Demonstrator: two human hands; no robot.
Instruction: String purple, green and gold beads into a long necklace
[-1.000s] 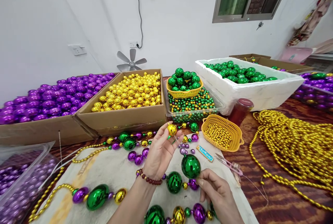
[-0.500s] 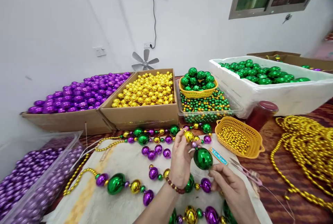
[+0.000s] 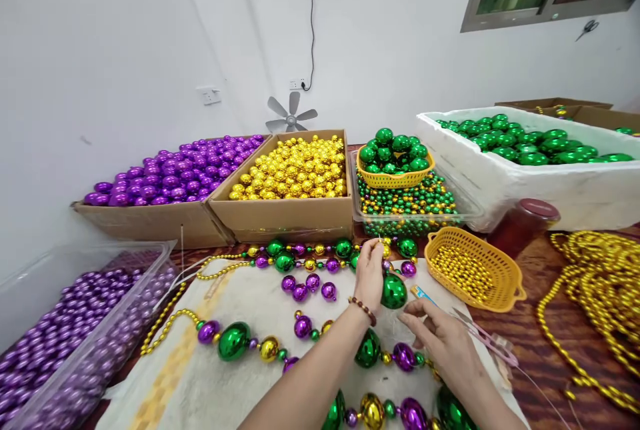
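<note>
My left hand (image 3: 369, 277), wearing a bead bracelet, is closed with its fingertips pinched around the top of a short bead strand. A thin pale tip pokes up above those fingers. Just right of the palm hangs a large shiny green bead (image 3: 394, 291), and a gold bead (image 3: 386, 248) peeks out behind the fingers. Below the green bead, my right hand (image 3: 437, 333) has thumb and forefinger nearly together, by a faint clear thread. Under both hands, strung purple, green and gold beads (image 3: 373, 410) lie on a pale cloth (image 3: 210, 377).
Boxes of purple (image 3: 170, 170) and gold beads (image 3: 295, 167) stand behind. A clear tub of mixed small beads (image 3: 407, 200) and a white foam box (image 3: 550, 190) are right of them. Nearer are a yellow basket (image 3: 500, 297), scissors (image 3: 493, 343), a dark red-lidded jar (image 3: 525, 223) and gold bead chains (image 3: 600, 290).
My left hand has turned and closed, its fingertips now raised above the green bead. My right fingertips have come away from that bead, slightly lower. The whole view has shifted a little.
</note>
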